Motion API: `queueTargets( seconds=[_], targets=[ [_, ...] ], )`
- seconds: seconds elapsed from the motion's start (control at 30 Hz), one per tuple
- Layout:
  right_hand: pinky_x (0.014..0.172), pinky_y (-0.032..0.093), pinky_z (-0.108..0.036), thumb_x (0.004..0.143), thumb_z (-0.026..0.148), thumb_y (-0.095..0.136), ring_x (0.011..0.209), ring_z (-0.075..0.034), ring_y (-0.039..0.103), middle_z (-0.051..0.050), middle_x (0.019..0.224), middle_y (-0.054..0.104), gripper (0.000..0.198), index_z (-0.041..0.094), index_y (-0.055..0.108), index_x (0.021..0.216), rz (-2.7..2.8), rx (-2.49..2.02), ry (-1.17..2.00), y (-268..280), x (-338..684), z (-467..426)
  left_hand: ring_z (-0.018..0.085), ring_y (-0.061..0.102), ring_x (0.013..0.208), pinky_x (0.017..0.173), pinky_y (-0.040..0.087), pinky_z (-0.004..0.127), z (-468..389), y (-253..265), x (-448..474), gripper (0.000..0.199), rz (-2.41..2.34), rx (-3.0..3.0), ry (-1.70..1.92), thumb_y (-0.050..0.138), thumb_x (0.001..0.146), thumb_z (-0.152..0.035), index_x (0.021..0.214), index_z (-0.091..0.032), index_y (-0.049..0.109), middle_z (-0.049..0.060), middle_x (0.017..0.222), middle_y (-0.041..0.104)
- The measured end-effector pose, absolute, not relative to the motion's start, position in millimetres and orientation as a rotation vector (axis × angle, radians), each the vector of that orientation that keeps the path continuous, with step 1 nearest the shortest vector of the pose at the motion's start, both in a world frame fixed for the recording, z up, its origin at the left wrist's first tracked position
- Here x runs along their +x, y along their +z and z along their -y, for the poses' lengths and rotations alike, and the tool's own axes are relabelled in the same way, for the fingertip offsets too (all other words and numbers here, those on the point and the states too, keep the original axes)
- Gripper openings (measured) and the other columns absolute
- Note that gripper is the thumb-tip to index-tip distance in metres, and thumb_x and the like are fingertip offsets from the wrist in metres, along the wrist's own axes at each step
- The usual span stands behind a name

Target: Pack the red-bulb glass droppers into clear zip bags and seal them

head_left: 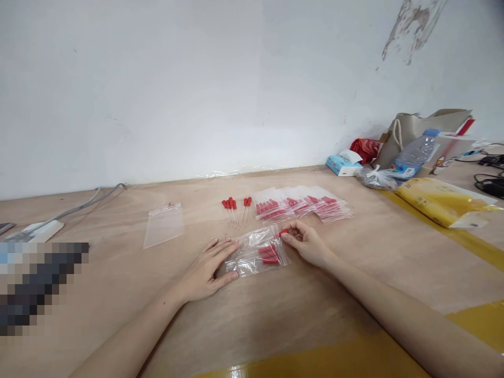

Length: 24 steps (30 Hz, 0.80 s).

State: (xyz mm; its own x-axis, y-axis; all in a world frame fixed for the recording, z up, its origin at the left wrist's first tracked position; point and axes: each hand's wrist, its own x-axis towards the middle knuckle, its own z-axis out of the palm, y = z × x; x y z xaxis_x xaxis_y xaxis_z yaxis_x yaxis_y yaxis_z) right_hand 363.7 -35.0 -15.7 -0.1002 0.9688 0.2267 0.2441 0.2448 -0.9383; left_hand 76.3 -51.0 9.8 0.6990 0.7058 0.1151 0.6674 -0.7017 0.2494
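My left hand (208, 268) lies flat with its fingers spread, touching the left side of a clear zip-lock bag (244, 268). Red-bulbed droppers (270, 254) show through the plastic at the bag's right end. At the upper right of that bag, my right hand (305, 242) pinches the red bulb of a dropper (283, 232); the rest of it is hard to see against the clear plastic. Several loose droppers (230, 205) with red bulbs lie just beyond the bag. Behind my right hand, several filled bags (301, 202) overlap in a row.
An unfilled zip-lock bag (163, 226) lies to the left. Further left is a grey cable (79, 210). At the right stand a tissue pack (344, 164), a plastic bottle (415, 152), a beige bag (409, 131) and a yellow packet (441, 202). A white wall (197, 94) bounds the table.
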Motion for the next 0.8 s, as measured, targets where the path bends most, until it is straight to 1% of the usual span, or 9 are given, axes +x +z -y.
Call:
queueTargets(
  seconds=[0.13, 0.23, 0.33, 0.47, 0.5, 0.57, 0.63, 0.7, 0.8],
  targets=[
    [0.075, 0.044, -0.034, 0.073, 0.031, 0.061, 0.08, -0.017, 0.056, -0.003, 0.085, 0.061, 0.013, 0.02, 0.062, 0.081, 1.796, -1.276, 0.613, -13, 365, 33, 0.023, 0.027, 0.131, 0.109, 0.021, 0.046, 51, 10, 77, 0.06, -1.122, 2.712, 0.279, 0.042, 0.088, -0.047, 0.14, -0.026, 0.02, 0.004, 0.141, 0.033],
    [0.084, 0.041, -0.037, 0.074, 0.028, 0.061, 0.09, -0.019, 0.055, -0.004, 0.091, 0.062, 0.011, 0.022, 0.067, 0.081, 1.87, -1.3, 0.485, -15, 361, 30, 0.023, 0.026, 0.131, 0.109, 0.021, 0.046, 51, 10, 77, 0.061, -1.118, 2.717, 0.28, 0.042, 0.088, -0.047, 0.14, -0.027, 0.018, 0.004, 0.142, 0.032],
    [0.087, 0.039, -0.039, 0.076, 0.026, 0.057, 0.095, -0.02, 0.053, -0.004, 0.097, 0.062, 0.015, 0.026, 0.069, 0.086, 1.945, -1.341, 0.43, -18, 357, 29, 0.024, 0.026, 0.132, 0.109, 0.02, 0.046, 51, 10, 77, 0.061, -1.109, 2.715, 0.285, 0.042, 0.088, -0.047, 0.14, -0.027, 0.018, 0.003, 0.142, 0.032],
    [0.092, 0.034, -0.043, 0.078, 0.016, 0.05, 0.105, -0.021, 0.048, -0.003, 0.11, 0.057, 0.03, 0.032, 0.066, 0.097, 2.135, -1.315, 0.398, -15, 359, 33, 0.023, 0.026, 0.132, 0.109, 0.02, 0.045, 51, 11, 78, 0.059, -1.115, 2.715, 0.286, 0.042, 0.088, -0.048, 0.139, -0.028, 0.021, 0.003, 0.142, 0.032],
    [0.091, 0.035, -0.043, 0.077, 0.016, 0.051, 0.105, -0.021, 0.048, -0.003, 0.11, 0.057, 0.03, 0.031, 0.066, 0.098, 2.129, -1.306, 0.38, -12, 360, 33, 0.023, 0.026, 0.132, 0.109, 0.019, 0.045, 50, 11, 78, 0.058, -1.115, 2.719, 0.28, 0.042, 0.088, -0.048, 0.139, -0.028, 0.023, 0.003, 0.142, 0.032],
    [0.087, 0.039, -0.039, 0.075, 0.019, 0.053, 0.097, -0.02, 0.052, -0.005, 0.1, 0.06, 0.021, 0.024, 0.067, 0.091, 2.031, -1.327, 0.338, -3, 362, 30, 0.022, 0.026, 0.132, 0.11, 0.019, 0.045, 50, 10, 78, 0.056, -1.108, 2.728, 0.259, 0.042, 0.088, -0.048, 0.138, -0.028, 0.026, 0.003, 0.142, 0.032],
    [0.077, 0.043, -0.033, 0.075, 0.021, 0.053, 0.081, -0.018, 0.055, -0.004, 0.084, 0.063, 0.013, 0.02, 0.065, 0.08, 1.899, -1.377, 0.325, 8, 361, 23, 0.022, 0.026, 0.132, 0.109, 0.018, 0.046, 50, 10, 77, 0.054, -1.101, 2.733, 0.241, 0.041, 0.088, -0.048, 0.137, -0.028, 0.028, 0.003, 0.142, 0.031],
    [0.068, 0.044, -0.028, 0.075, 0.019, 0.05, 0.068, -0.015, 0.056, -0.002, 0.073, 0.063, 0.011, 0.019, 0.061, 0.074, 1.833, -1.404, 0.346, 18, 354, 10, 0.023, 0.025, 0.132, 0.109, 0.018, 0.047, 50, 9, 77, 0.054, -1.097, 2.735, 0.242, 0.041, 0.088, -0.048, 0.137, -0.028, 0.028, 0.003, 0.142, 0.031],
    [0.066, 0.044, -0.025, 0.074, 0.016, 0.051, 0.068, -0.014, 0.059, -0.003, 0.073, 0.065, 0.01, 0.017, 0.061, 0.077, 1.892, -1.432, 0.382, 30, 331, -15, 0.023, 0.024, 0.132, 0.109, 0.019, 0.047, 51, 10, 77, 0.056, -1.099, 2.732, 0.257, 0.041, 0.088, -0.048, 0.138, -0.028, 0.025, 0.004, 0.143, 0.03]
  ],
)
